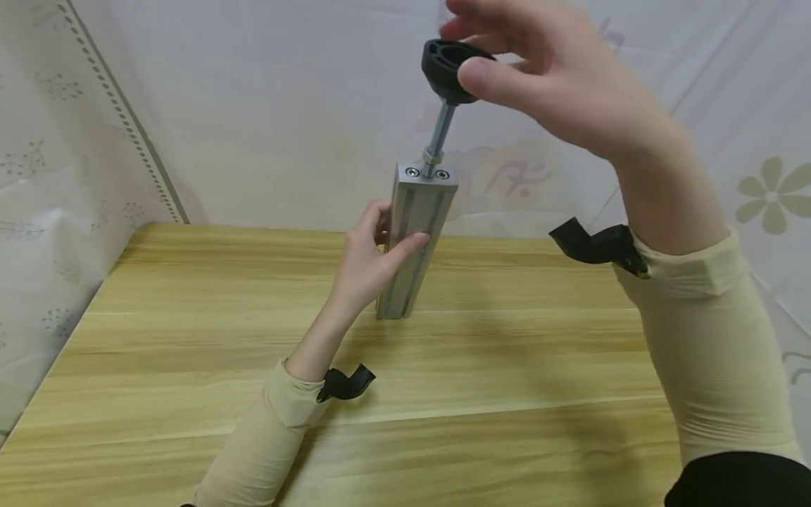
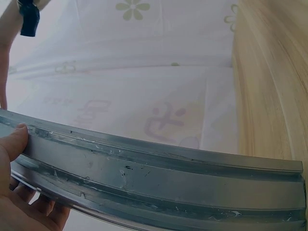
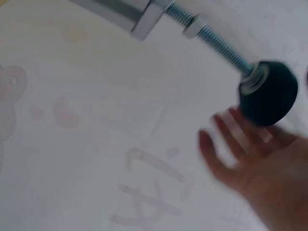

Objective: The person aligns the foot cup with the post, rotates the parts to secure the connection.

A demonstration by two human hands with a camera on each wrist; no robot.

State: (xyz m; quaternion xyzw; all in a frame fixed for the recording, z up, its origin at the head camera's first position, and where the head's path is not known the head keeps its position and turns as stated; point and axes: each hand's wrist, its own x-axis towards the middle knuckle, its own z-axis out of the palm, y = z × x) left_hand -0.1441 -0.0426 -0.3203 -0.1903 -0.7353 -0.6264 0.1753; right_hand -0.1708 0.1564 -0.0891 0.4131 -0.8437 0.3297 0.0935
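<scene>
My left hand (image 1: 364, 260) grips a silver aluminium profile (image 1: 421, 211) around its sides, the thumb across the front face. The profile stands tilted over the table. From its upper end rises a threaded rod (image 1: 442, 130) with a hex nut (image 1: 432, 156) near the base. A round black levelling foot (image 1: 437, 74) caps the rod. Around the foot, my right hand (image 1: 557, 84) has its thumb at the near side. In the right wrist view, the fingers of that hand (image 3: 269, 168) are spread and loosely extended beside the foot (image 3: 269, 94); firm contact cannot be made out.
Below lies a wood-grain table (image 1: 190, 338). A pale patterned cloth (image 1: 285, 127) hangs behind it and along the left. Black curved mounts (image 1: 348, 384) sit on both sleeved wrists.
</scene>
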